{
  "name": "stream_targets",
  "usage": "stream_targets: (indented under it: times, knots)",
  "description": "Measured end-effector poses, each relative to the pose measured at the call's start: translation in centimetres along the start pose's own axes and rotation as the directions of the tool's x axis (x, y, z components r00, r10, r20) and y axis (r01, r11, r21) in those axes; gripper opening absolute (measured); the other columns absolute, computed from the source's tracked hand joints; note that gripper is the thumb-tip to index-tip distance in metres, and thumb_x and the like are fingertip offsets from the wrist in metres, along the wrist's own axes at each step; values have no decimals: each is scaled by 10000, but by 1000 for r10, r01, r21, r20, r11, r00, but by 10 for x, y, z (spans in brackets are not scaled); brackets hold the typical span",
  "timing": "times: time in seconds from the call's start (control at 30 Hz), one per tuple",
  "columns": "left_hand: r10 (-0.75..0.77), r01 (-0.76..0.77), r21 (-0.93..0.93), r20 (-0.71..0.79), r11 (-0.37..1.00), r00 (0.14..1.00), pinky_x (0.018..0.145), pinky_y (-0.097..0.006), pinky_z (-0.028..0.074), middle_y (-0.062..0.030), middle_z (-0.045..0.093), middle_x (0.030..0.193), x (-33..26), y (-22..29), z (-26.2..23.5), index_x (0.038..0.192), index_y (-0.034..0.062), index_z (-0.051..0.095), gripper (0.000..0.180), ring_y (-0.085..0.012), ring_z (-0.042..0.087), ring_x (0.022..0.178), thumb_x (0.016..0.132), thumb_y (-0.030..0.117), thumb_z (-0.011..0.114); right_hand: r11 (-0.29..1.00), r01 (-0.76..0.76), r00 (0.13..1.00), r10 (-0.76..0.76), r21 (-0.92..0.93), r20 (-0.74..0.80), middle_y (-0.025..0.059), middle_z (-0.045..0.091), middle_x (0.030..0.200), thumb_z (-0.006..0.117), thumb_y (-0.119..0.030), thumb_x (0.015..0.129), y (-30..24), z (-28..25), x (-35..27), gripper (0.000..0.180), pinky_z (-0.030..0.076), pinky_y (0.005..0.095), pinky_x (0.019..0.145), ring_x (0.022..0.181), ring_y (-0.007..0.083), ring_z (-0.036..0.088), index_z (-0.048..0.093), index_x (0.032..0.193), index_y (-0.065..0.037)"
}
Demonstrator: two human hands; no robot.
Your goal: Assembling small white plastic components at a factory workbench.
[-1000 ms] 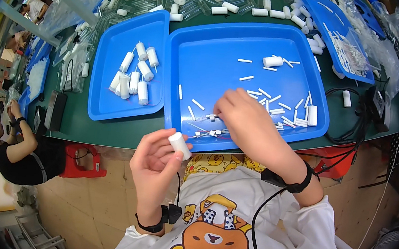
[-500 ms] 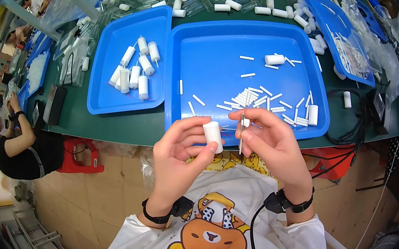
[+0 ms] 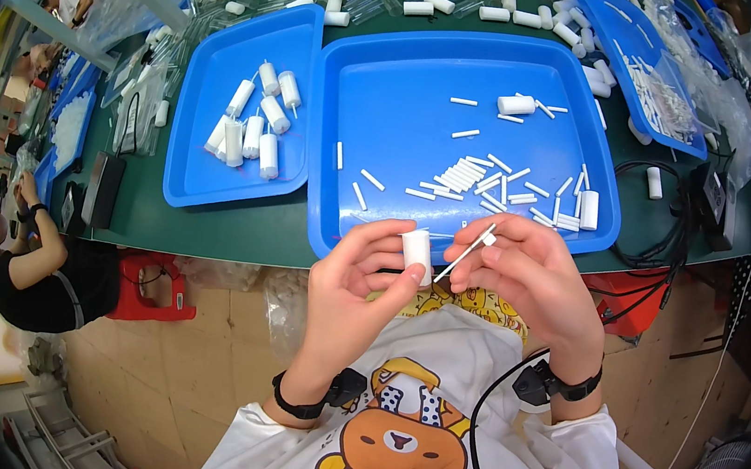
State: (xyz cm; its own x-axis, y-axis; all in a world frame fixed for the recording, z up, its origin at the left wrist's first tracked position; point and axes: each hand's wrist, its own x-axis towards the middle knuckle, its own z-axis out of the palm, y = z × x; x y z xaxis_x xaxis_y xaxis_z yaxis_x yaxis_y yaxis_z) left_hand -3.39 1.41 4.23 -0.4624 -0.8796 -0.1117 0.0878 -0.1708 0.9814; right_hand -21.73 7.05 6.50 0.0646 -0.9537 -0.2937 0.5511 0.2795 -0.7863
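My left hand [image 3: 369, 271] grips a white cylinder [image 3: 417, 255] between thumb and fingers, its flat end tipped upward. Close beside it, my right hand [image 3: 530, 270] is closed on slim metal tweezers [image 3: 461, 257], held slanting with the lower end near the cylinder. A small white piece [image 3: 489, 239] shows against the tweezers by my right fingers; how it is held is unclear. Just beyond both hands lies a large blue tray [image 3: 401, 29], with loose short white rods [image 3: 460, 175] and a few more white cylinders in it.
Left of it, a smaller blue tray [image 3: 192, 109] holds several white cylinders with thin stems [image 3: 273, 114]. Another blue tray of rods [image 3: 660, 91] is at the far right. Black cables [image 3: 654, 217] lie on the green table [image 3: 207, 234]. A person [image 3: 36, 249] sits at the left.
My right hand has moved slightly right, and the tweezers have swung from upright to a slant. My left hand has shifted a little right with the white cylinder.
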Motion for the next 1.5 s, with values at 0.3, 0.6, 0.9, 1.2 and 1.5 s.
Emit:
stream_targets:
  times: [0.3,0.6,0.9,1.2,1.5]
  knots:
    - [11,-8,-43,74,999,997,745,-263,561,-150,605,1040,0,-2,-1,1144,-80,524,357,-177,633,928,803,-70,630,957,169,985,-171,-238,12,144,630,927,559,-50,905,10,7,-7,183,533,275,715,774,176,653,543,1032,80]
    - [8,1,-75,115,997,993,748,-259,561,-144,607,1062,-1,-3,2,1125,-86,546,346,-182,631,951,793,-75,643,670,469,852,-514,-575,97,91,608,996,665,-46,821,23,9,1,85,473,217,633,756,101,570,626,885,-7]
    - [-15,27,-73,155,997,988,687,-251,550,-133,581,1080,-3,-7,1,1087,-50,507,293,-158,623,904,809,-66,600,725,436,877,-474,-533,72,84,616,951,630,-43,841,31,3,0,65,456,230,672,778,101,556,621,887,2]
    - [-137,235,-168,450,957,882,714,-189,335,-4,450,847,-6,-5,-7,1036,63,430,223,-60,436,813,852,-7,536,691,430,875,-478,-581,80,79,576,991,625,-37,842,35,6,-7,82,461,237,699,854,126,564,645,918,-14]
    - [26,-32,11,360,999,933,693,-207,385,8,537,854,-4,-14,-2,989,26,574,139,-60,494,787,868,71,624,717,440,882,-459,-541,109,86,561,1029,622,-20,837,33,6,-11,138,468,268,767,913,155,557,682,961,-31]
